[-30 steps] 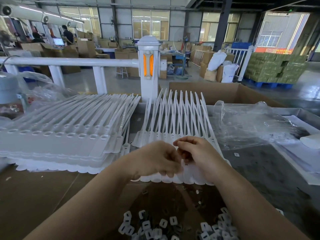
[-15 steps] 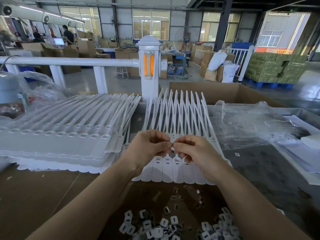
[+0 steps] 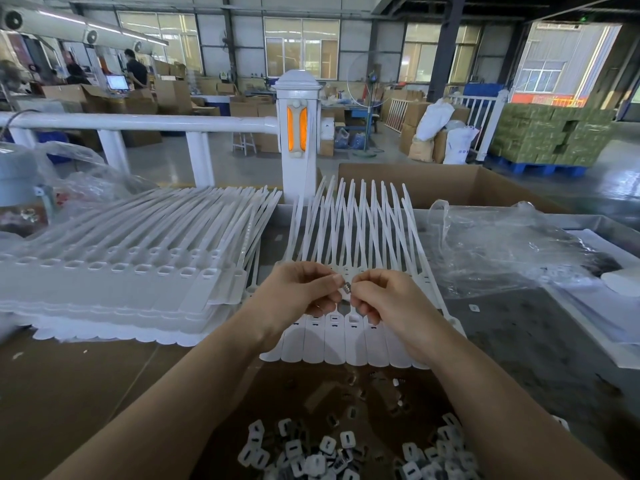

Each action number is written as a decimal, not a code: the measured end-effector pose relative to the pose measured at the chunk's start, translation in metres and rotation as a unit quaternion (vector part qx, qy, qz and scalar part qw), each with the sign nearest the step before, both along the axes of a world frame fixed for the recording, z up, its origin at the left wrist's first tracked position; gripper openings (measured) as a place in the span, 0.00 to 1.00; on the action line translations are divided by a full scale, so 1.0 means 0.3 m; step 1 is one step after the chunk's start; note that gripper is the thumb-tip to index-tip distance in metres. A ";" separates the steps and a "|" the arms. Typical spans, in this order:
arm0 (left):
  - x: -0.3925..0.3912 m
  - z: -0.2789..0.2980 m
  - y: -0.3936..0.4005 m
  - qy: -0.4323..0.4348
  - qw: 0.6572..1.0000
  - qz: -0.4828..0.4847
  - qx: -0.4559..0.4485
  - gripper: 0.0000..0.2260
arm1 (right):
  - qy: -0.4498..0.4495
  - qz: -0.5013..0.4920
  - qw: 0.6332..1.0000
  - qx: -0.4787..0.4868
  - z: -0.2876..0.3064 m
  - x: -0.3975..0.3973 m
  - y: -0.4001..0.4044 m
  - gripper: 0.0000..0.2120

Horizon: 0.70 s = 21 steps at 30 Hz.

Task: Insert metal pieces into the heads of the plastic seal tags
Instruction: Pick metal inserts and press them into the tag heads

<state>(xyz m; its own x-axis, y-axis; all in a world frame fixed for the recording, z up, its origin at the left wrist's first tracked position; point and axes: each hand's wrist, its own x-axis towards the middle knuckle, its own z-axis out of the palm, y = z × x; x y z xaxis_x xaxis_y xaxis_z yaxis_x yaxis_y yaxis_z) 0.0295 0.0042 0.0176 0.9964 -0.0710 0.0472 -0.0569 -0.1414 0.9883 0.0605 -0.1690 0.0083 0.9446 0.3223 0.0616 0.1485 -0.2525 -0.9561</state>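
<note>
Seal tags (image 3: 349,337) lie in a joined row, flat ends near, thin tails running far. Left hand (image 3: 298,296) and right hand (image 3: 384,299) pinch one small metal piece (image 3: 346,287) between fingertips above them.

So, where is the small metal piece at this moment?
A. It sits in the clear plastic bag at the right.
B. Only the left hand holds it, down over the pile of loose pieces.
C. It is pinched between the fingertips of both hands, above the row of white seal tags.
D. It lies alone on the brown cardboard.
C: the metal piece sits between the fingertips of the left hand and the right hand, above the seal tags.
</note>
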 end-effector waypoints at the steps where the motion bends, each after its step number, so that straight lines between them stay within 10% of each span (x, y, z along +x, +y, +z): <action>1: -0.002 0.001 -0.003 -0.005 1.000 -0.007 0.024 0.05 | -0.002 0.002 1.000 -0.004 0.000 -0.001 0.000 0.07; 21: 0.008 -0.018 -0.016 -0.056 0.988 0.005 0.146 0.05 | -0.058 -0.005 0.996 -0.061 -0.003 0.013 -0.004 0.08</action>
